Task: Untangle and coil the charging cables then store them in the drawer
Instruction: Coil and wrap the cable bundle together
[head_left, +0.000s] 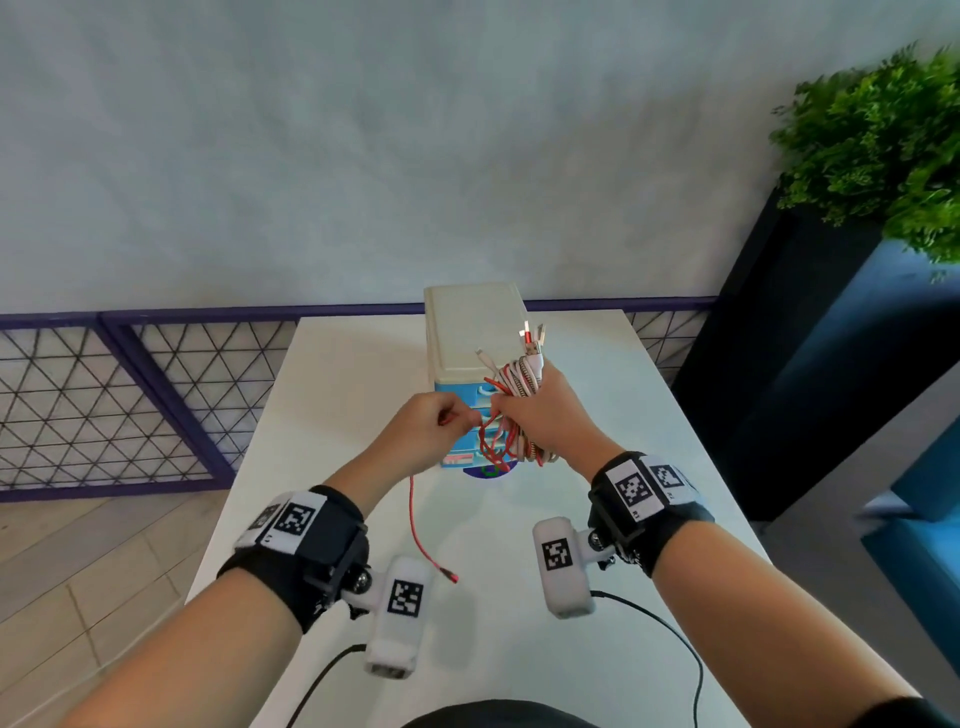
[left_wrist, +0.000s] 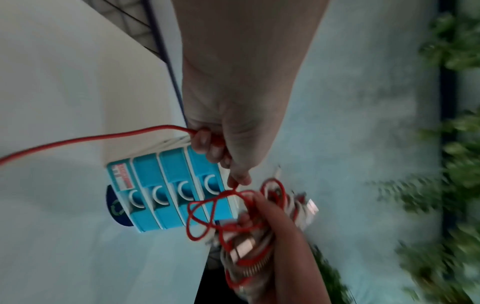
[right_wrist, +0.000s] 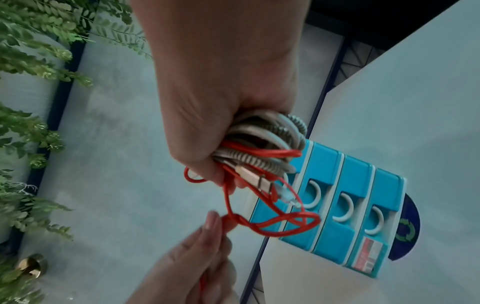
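Observation:
My right hand (head_left: 524, 410) grips a tangled bundle of cables (head_left: 519, 376), striped white ones and red ones, held in the air in front of the drawer unit. Several plugs stick up above that fist. My left hand (head_left: 452, 420) pinches a red cable (head_left: 415, 525) where it leaves the bundle. The cable's free end hangs down to the table and its plug (head_left: 449, 575) lies there. In the right wrist view red loops (right_wrist: 285, 220) dangle below my right hand (right_wrist: 207, 133). The left hand (left_wrist: 215, 148) holds the red cable (left_wrist: 91, 137) in the left wrist view.
A small drawer unit (head_left: 470, 332) with a white top and several shut blue drawers (left_wrist: 166, 185) stands at the far middle of the white table (head_left: 597, 467). A leafy plant (head_left: 878, 150) on a dark planter is at the right. A wire fence (head_left: 104, 395) runs behind.

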